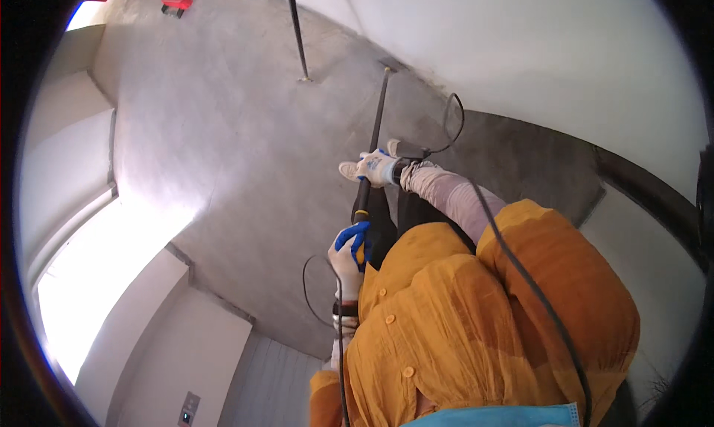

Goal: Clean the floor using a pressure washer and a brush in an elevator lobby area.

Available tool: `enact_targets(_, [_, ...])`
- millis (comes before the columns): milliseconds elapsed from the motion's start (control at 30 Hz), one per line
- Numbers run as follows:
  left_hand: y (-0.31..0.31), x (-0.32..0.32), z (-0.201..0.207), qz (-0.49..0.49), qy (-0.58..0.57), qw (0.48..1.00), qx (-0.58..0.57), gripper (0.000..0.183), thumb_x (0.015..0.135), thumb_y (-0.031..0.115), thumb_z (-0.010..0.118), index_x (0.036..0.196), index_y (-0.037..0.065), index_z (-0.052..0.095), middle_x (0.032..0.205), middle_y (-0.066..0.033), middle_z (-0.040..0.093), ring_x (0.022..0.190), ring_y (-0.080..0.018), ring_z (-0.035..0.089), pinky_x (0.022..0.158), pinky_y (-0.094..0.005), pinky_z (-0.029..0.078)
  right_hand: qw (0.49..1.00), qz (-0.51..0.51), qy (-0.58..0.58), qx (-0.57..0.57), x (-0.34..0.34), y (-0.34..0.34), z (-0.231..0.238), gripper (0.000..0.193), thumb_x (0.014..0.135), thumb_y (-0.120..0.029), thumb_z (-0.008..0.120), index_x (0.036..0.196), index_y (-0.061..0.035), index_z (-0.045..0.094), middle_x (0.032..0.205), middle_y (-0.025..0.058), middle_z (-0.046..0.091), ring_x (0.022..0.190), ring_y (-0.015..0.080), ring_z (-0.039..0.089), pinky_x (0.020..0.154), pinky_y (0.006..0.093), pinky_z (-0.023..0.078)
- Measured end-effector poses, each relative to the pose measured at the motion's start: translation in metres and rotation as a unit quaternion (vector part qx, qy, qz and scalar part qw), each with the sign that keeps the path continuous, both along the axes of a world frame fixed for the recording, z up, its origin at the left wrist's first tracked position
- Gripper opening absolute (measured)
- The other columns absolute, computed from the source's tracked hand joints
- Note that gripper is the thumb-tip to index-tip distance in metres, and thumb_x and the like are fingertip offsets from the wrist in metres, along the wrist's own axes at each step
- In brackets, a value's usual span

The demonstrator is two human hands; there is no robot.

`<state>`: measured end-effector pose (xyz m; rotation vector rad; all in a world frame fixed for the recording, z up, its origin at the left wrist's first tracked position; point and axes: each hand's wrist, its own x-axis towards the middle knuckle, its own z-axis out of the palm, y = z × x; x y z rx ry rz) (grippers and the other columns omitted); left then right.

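Observation:
Both my hands, in white gloves with blue palms and fingers, grip one long black pole [379, 111]. My left hand [347, 252] is closed around its near end, close to my body, beside a yellow band. Farther up the shaft, my right hand [378, 167] is closed around it above my shoes. The pole slopes away from me, its far end resting on the floor by the foot of the white wall. A small dark shape lies at that end, too small to name.
A second thin black pole [296, 29] stands tilted on the grey floor [245, 144], farther off. A red and black object [177, 2] lies at the far left. White wall [550, 48] runs along the right, with a dark band at its base. Black cables [524, 275] hang from my arms.

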<state>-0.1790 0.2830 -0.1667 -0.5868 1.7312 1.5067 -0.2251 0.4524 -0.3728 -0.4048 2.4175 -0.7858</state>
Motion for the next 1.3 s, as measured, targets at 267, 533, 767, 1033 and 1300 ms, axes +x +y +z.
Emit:
enact_targets(267, [0.003,0.002,-0.018,0.004,0.043,0.998,-0.04,0.022,0.081,0.006,0.051,0.097,-0.001,0.066,0.09,-0.0024,0.062,0.076,-0.0088,0.054,0.068,-0.0203,0.041,0.992,0.127,0.004,-0.018,-0.011,-0.019,-0.03,0.01,0.066,-0.021,0.062,0.073,-0.0164,0.068,0.085,0.0057,0.066,0.091,0.0269,0.058,0.073,0.041,0.049])
enact_targets(533, [-0.007,0.018,-0.046,0.03,0.128,0.989,-0.067,0.022,0.08,0.006,0.051,0.095,-0.004,0.065,0.094,-0.0085,0.064,0.084,-0.014,0.057,0.076,-0.0242,0.044,0.971,0.193,-0.006,-0.141,-0.018,-0.035,-0.059,0.015,0.065,-0.016,0.062,0.079,-0.0107,0.059,0.085,0.0089,0.061,0.089,0.029,0.055,0.071,0.0421,0.048])
enact_targets(767, [-0.041,0.016,-0.12,-0.055,0.321,0.94,-0.1,0.018,0.08,0.002,0.051,0.09,-0.003,0.064,0.1,-0.0143,0.063,0.09,-0.021,0.059,0.081,-0.0283,0.044,0.963,0.209,-0.004,-0.169,-0.048,-0.064,-0.117,0.014,0.067,-0.014,0.06,0.079,-0.0096,0.059,0.087,0.0107,0.061,0.087,0.0293,0.055,0.074,0.0407,0.047])
enact_targets(1033, [-0.101,-0.066,-0.2,-0.095,0.368,0.918,-0.109,0.014,0.081,-0.002,0.051,0.092,-0.002,0.061,0.106,-0.0159,0.06,0.092,-0.0235,0.058,0.079,-0.0312,0.048,0.962,0.191,0.09,-0.171,-0.133,-0.139,-0.197,0.015,0.067,-0.014,0.06,0.081,-0.0106,0.06,0.087,0.0076,0.061,0.092,0.0271,0.056,0.075,0.042,0.047])
enact_targets(1300, [-0.097,-0.153,-0.243,-0.17,0.485,0.855,-0.073,0.016,0.084,0.005,0.054,0.097,-0.002,0.059,0.104,-0.0148,0.059,0.076,-0.0178,0.061,0.06,-0.0243,0.051,0.974,0.037,0.126,-0.184,-0.192,-0.099,-0.233,0.04,0.071,-0.014,0.06,0.11,-0.0129,0.056,0.113,0.0111,0.055,0.11,0.0304,0.049,0.091,0.0413,0.042])
